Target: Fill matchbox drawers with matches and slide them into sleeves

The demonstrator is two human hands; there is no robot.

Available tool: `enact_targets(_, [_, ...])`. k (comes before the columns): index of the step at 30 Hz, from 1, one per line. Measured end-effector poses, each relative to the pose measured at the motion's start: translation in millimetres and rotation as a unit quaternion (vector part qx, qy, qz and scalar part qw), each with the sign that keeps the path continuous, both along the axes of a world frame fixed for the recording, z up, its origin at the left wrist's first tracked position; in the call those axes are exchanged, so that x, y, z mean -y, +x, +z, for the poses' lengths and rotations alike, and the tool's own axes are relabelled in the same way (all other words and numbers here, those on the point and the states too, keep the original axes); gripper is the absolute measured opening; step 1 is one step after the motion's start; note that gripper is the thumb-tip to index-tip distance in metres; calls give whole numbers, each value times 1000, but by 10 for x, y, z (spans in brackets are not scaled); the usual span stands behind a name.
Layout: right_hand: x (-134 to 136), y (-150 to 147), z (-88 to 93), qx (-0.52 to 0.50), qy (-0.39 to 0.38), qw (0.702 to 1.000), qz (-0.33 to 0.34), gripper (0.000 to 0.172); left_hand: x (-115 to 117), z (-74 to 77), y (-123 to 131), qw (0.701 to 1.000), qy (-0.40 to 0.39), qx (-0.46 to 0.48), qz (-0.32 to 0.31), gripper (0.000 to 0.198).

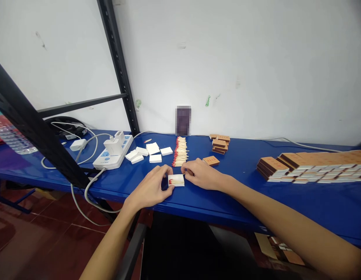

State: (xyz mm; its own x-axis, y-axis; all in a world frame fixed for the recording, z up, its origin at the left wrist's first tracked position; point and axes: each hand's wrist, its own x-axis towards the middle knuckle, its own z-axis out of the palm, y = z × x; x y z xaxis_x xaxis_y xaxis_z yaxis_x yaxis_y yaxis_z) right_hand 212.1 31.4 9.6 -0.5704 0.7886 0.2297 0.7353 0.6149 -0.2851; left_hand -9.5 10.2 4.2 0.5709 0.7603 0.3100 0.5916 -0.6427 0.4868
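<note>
A small white matchbox tray point(176, 180) filled with red-tipped matches rests on the blue table point(244, 194) near its front edge. My left hand point(152, 188) pinches the tray's left end with curled fingers. My right hand point(199, 174) grips its right end, fingers bent. Just behind lies a pile of loose matches point(180, 151). An orange matchbox sleeve point(211, 160) lies beside my right hand.
Several empty white trays point(149, 153) lie left of the matches, next to a white power strip point(112, 151) with cables. A small stack of orange sleeves point(220, 144) sits behind. Rows of finished boxes point(311, 165) fill the right. Black shelf posts point(37, 128) stand at left.
</note>
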Motion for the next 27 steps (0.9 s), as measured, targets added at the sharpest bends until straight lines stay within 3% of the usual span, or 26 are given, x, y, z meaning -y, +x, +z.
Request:
enact_targets(10, [48, 66, 32, 8, 18, 1000, 23, 6, 3, 6, 0, 1000, 4, 2, -8, 23])
enact_targets(15, [21, 73, -9, 5, -3, 999, 33, 18, 0, 6, -3, 1000, 0, 1, -9, 22])
enact_targets(18, [3, 88, -41, 8, -14, 1000, 19, 16, 6, 13, -1, 1000, -1, 0, -9, 21])
enact_targets(27, [120, -12, 35, -24, 65, 997, 30, 13, -7, -15, 2, 1000, 4, 17, -1, 23])
